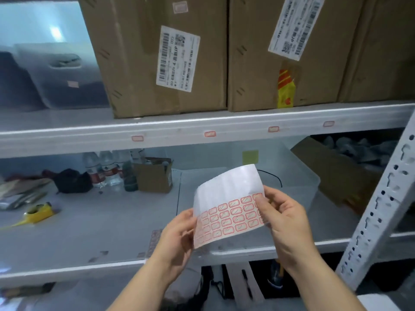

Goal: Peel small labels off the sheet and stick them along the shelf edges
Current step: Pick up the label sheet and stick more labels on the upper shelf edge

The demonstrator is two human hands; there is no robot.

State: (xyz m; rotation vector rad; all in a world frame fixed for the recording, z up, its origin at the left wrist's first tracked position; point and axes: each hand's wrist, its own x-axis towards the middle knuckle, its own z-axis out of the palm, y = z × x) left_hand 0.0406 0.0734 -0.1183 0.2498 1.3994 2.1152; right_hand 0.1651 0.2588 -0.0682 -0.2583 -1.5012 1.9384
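Pinch: right hand (283, 215) thumb on top-right red-bordered label, curled white label sheet (226, 205); left hand (177, 232) grips sheet's lower-left edge. Beyond grip, above: white metal shelf edge (179, 133), four red-bordered stuck labels (210, 134). Behind: brown cardboard boxes (161, 55). Risk: label tears or folds onto itself if peeled fast; floppy sheet buckles.

Both bare hands raised in front of the body, forearms reaching up from below.

The left hand (177, 234) has its fingers curled, gripping the left edge of a white label sheet with red-bordered stickers (226, 205). The right hand (283, 218) holds the sheet's right edge, its thumb lying over the front face.
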